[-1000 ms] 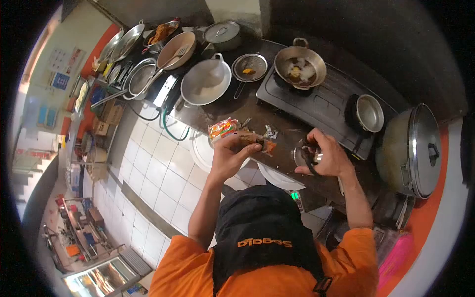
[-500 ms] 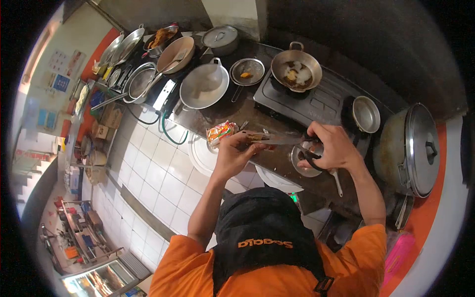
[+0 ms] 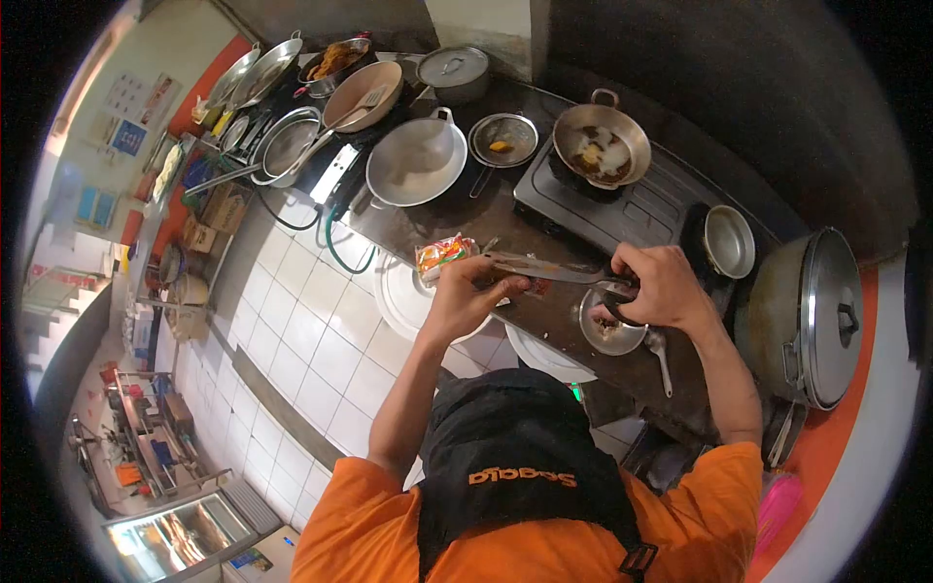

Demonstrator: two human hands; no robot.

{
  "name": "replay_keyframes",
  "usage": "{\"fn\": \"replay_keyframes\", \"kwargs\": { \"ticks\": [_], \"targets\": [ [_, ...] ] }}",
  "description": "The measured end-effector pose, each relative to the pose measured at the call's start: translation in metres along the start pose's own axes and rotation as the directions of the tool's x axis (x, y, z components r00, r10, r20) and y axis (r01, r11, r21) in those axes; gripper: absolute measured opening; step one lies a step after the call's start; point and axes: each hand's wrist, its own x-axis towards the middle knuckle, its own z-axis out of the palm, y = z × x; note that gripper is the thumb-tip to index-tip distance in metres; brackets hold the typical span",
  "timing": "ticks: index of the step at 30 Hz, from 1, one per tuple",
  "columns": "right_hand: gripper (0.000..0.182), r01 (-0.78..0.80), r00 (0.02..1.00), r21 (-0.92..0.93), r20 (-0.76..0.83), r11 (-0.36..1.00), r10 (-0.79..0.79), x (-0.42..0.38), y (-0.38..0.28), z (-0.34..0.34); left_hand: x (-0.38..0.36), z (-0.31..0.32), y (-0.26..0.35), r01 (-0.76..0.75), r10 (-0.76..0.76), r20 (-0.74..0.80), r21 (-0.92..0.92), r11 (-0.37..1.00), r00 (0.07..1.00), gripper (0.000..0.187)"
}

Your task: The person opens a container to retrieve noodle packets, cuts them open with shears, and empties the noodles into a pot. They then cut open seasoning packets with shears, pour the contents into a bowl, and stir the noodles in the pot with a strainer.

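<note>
My left hand [image 3: 465, 296] pinches one end of a small clear packet [image 3: 539, 269] with reddish-brown contents. In my right hand [image 3: 663, 282] are dark-handled scissors [image 3: 618, 291], their blades lying at the packet's other end. Below my right hand, a small metal bowl [image 3: 622, 335] with dark bits inside rests on the counter, with a spoon [image 3: 662, 364] beside it. An orange and white packet [image 3: 445, 255] lies next to my left hand. Exactly where the blades meet the packet is hard to make out.
A pan of bubbling oil [image 3: 630, 146] sits on the stove [image 3: 646, 209]. Behind my left hand are a strainer [image 3: 520, 131] and a wide pan [image 3: 389, 165]. A large lidded pot [image 3: 812, 321] stands at the right. White lids [image 3: 389, 301] are below the counter edge.
The scissors in my right hand have turned and closed up more along the packet. The view has shifted slightly, and more of the small bowl shows.
</note>
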Motion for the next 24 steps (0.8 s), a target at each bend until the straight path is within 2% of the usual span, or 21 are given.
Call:
{"fn": "replay_keyframes", "kwargs": {
  "ticks": [3, 6, 9, 12, 15, 21, 24],
  "targets": [
    [0.064, 0.004, 1.000, -0.044, 0.013, 0.999, -0.003, 0.005, -0.008, -0.007, 0.004, 0.002, -0.021, 0.081, -0.075, 0.063, -0.101, 0.992, 0.995, 0.019],
    [0.065, -0.006, 1.000, -0.095, 0.021, 0.995, 0.008, 0.008, -0.003, -0.006, 0.010, -0.002, -0.023, 0.088, -0.070, 0.131, -0.141, 0.986, 0.989, 0.018],
    [0.064, 0.000, 1.000, -0.107, 0.021, 0.994, 0.003, 0.011, -0.007, -0.012, 0.014, -0.003, -0.015, 0.020, 0.001, 0.160, -0.130, 0.991, 0.987, 0.020],
    [0.063, 0.021, 1.000, -0.125, 0.017, 0.992, -0.019, 0.015, -0.016, -0.018, 0.019, -0.001, -0.017, -0.043, 0.049, 0.196, -0.038, 0.998, 0.979, 0.021],
    [0.062, 0.021, 1.000, -0.138, 0.011, 0.990, -0.020, 0.016, -0.011, -0.016, 0.023, 0.001, -0.011, 0.012, -0.004, 0.209, -0.038, 0.999, 0.978, 0.020],
    [0.062, 0.007, 1.000, -0.125, 0.022, 0.992, -0.004, 0.015, -0.012, -0.010, 0.027, 0.003, -0.011, -0.040, 0.045, 0.284, -0.026, 0.999, 0.958, 0.022],
    [0.062, -0.020, 0.999, -0.120, 0.028, 0.993, 0.024, 0.015, -0.003, 0.007, 0.024, 0.005, -0.031, 0.058, -0.041, 0.288, -0.051, 0.997, 0.957, 0.023]
  ]
}}
